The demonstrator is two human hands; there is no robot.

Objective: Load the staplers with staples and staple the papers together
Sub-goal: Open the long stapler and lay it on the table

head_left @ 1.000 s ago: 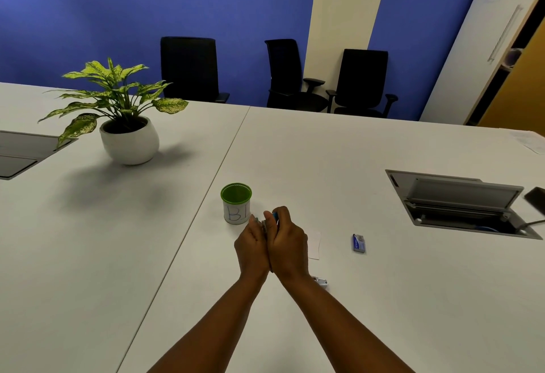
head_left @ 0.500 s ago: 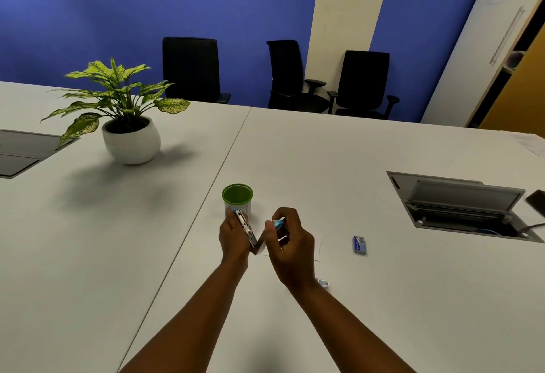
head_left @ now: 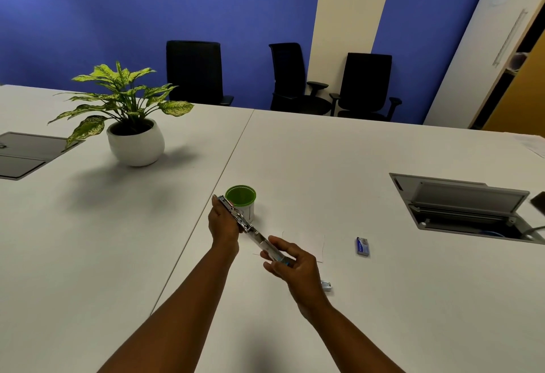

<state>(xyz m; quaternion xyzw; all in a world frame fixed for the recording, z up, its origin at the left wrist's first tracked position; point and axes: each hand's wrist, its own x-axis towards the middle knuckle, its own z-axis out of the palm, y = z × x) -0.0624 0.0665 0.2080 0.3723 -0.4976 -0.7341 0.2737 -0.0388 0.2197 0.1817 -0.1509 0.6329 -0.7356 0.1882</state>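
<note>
A small stapler (head_left: 250,229) is swung fully open into one long metal strip above the white table. My left hand (head_left: 222,223) holds its far half, and my right hand (head_left: 290,263) grips the near half with the light-blue end. A white sheet of paper (head_left: 306,244) lies flat on the table under and behind my right hand. A small blue staple box (head_left: 362,246) lies to the right of the paper. A small clear and silver object (head_left: 326,285) sits just right of my right wrist, partly hidden.
A green-rimmed white cup (head_left: 242,203) stands right behind the stapler. A potted plant (head_left: 134,133) sits at the far left. An open cable hatch (head_left: 469,207) is sunk in the table (head_left: 383,313) on the right, another (head_left: 26,154) on the left. Black chairs (head_left: 295,77) line the far edge.
My hands have pulled apart from a clasped position. The stapler has swung from closed to fully opened out, with my right hand moving down and to the right.
</note>
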